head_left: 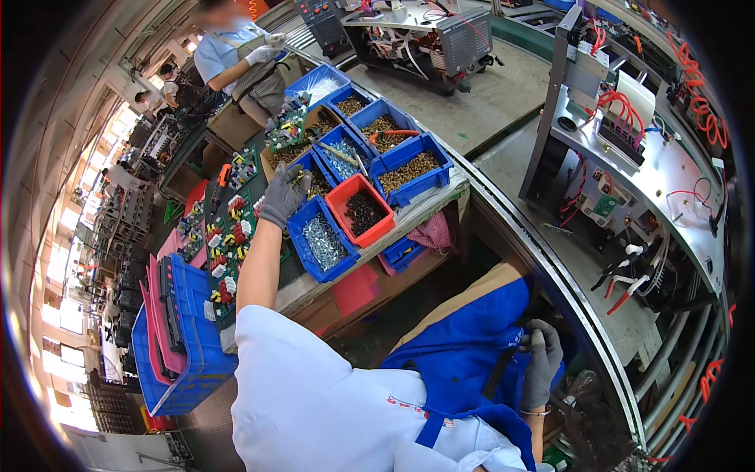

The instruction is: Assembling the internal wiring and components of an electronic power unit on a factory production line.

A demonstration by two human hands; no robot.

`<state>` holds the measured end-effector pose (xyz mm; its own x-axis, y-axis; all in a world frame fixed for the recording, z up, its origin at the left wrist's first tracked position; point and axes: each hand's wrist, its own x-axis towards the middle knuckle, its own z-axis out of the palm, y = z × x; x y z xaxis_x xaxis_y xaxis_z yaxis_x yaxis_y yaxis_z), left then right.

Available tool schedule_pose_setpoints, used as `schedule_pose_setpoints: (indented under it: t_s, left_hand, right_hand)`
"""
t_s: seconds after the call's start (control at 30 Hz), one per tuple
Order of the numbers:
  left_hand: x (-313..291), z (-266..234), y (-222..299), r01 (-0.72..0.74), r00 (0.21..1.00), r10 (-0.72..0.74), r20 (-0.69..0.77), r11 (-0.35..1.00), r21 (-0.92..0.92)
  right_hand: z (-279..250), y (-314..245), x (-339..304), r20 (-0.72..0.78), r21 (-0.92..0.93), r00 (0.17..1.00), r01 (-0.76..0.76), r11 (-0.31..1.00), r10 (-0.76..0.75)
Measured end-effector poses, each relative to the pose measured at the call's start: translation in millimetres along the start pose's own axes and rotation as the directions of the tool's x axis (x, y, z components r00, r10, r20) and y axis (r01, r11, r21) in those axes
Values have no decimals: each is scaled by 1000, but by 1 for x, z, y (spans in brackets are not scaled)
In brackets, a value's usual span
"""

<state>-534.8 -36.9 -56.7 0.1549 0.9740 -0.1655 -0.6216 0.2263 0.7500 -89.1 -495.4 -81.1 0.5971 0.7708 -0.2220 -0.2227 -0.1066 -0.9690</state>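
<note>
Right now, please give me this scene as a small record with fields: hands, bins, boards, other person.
Left hand: gloved, by small brass-coloured parts; grip unclear
Right hand: gloved, in front of blue apron; grip unclear
Red bin: small dark parts
Nearest blue bin: silver parts, beside red bin
Circuit boards: green, mostly left of bins
Other person: beyond bins, pale gloves

The wide head view looks down from nearby across the bins (378, 230).

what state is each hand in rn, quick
Left hand: fingers bent by small brass-coloured parts; whether it grips any cannot be told.
Right hand: fingers curled by the blue apron; any hold cannot be told.
</note>
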Motion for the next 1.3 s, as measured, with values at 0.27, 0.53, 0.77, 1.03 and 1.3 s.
schedule_pose_setpoints:
  t_s: [0.27,0.53,0.77,1.03,1.3]
  left_hand:
    - [4,13,-4,0,1000,0,0,997,75]
    - [6,70,-10,269,962,-272,-28,924,273]
    - [-65,258,-160,461,703,-711,30,487,742]
    - [-154,327,-392,-882,453,-373,810,-53,469]
    - [-127,322,-567,-504,484,-294,824,676,537]
  right_hand:
    - [12,7,-25,-72,-8,997,-9,1000,9]
    - [-6,7,-42,-82,0,996,29,1000,-29]
    - [-21,4,-37,-107,10,991,82,997,-81]
    - [-19,-10,-22,-153,-41,976,152,988,-156]
    - [-33,1,-39,-234,52,971,-26,998,38]
